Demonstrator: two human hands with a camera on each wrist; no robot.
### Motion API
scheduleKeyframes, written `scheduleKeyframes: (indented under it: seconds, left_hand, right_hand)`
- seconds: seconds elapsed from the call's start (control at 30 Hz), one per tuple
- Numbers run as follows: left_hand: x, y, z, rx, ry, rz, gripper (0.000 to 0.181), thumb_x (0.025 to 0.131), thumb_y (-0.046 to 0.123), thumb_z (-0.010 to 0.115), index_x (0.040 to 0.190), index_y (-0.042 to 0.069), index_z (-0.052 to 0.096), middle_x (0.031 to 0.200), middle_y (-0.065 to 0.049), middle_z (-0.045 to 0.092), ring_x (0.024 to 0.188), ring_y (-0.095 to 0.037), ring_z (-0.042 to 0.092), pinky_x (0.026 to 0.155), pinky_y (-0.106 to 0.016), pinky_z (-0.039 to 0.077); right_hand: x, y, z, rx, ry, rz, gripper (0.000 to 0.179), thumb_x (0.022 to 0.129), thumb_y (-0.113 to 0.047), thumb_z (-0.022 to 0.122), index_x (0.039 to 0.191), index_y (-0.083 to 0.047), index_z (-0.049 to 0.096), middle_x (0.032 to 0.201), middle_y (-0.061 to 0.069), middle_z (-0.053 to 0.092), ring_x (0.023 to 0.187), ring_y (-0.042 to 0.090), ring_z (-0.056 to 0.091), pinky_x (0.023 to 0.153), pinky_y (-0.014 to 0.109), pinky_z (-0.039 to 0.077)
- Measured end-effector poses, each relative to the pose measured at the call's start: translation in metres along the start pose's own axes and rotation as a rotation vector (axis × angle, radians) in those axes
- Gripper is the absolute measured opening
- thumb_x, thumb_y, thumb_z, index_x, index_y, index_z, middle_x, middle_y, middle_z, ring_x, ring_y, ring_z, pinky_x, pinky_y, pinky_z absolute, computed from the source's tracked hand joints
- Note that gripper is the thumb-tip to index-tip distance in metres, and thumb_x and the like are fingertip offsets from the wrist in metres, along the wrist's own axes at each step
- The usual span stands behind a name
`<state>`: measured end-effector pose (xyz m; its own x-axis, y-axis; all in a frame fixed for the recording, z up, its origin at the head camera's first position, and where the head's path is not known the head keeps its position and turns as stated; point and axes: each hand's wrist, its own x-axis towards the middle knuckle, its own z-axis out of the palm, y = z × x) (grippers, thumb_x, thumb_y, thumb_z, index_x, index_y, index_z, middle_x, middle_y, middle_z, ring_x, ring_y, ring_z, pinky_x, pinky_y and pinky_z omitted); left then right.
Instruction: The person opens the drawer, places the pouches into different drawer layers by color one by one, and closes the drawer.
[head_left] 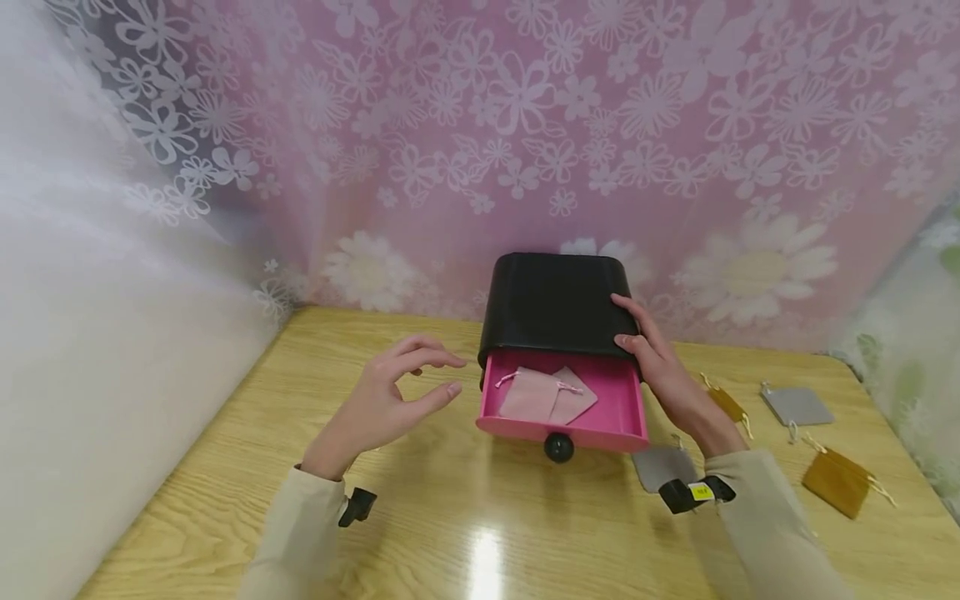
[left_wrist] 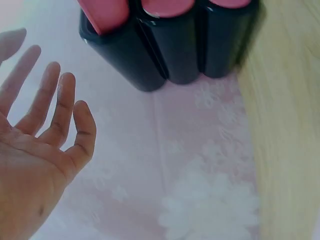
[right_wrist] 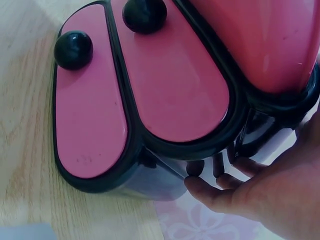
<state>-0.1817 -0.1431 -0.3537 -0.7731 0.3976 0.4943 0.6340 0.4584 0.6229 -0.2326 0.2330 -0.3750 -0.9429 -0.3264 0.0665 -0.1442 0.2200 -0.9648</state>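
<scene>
Left hand loose, right hand holding cabinet, drawer facing viewer (long front crosswise)

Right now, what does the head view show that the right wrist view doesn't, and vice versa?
Head only: the left grip, two pink drawstring pouches inside the open pink drawer, two mustard drawstring pouches on the wooden table.
Right wrist only: two closed pink drawers with round black knobs.
Both: the right grip touching the black cabinet, part of the open drawer, the table, the floral backdrop.

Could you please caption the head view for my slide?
Right grip on the black cabinet, pink pouches in its open drawer.
</scene>
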Motion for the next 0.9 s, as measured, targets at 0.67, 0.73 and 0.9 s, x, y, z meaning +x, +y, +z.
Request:
scheduleKeyframes:
  seconds: [0.67, 0.73, 0.9]
  left_hand:
    - [-0.05, -0.065, -0.035, 0.086, -0.117, -0.224, 0.03, 0.09, 0.031, 0.079, 0.119, 0.034, 0.07, 0.128, 0.008, 0.063, 0.12, -0.021, 0.06, 0.091, -0.044, 0.044]
    - [-0.056, -0.072, -0.039, 0.095, -0.14, -0.263, 0.03, 0.09, 0.032, 0.079, 0.118, 0.034, 0.07, 0.126, 0.007, 0.063, 0.121, -0.026, 0.059, 0.091, -0.046, 0.044]
    - [-0.07, -0.088, -0.048, 0.105, -0.201, -0.345, 0.03, 0.09, 0.031, 0.079, 0.118, 0.033, 0.069, 0.129, 0.004, 0.062, 0.124, -0.036, 0.057, 0.09, -0.056, 0.045]
  right_hand:
    - [-0.002, -0.001, -0.002, -0.033, 0.025, -0.003, 0.062, 0.109, -0.037, 0.041, 0.164, -0.036, 0.012, 0.166, 0.016, 0.016, 0.131, 0.024, 0.047, 0.09, 0.016, 0.052]
    - [-0.002, -0.001, -0.002, -0.031, 0.025, -0.003, 0.062, 0.109, -0.037, 0.042, 0.164, -0.036, 0.013, 0.166, 0.016, 0.017, 0.13, 0.022, 0.047, 0.09, 0.016, 0.052]
    - [-0.002, -0.001, 0.0, -0.021, 0.026, 0.0, 0.062, 0.109, -0.037, 0.042, 0.164, -0.036, 0.013, 0.167, 0.016, 0.016, 0.136, 0.028, 0.044, 0.091, 0.014, 0.051]
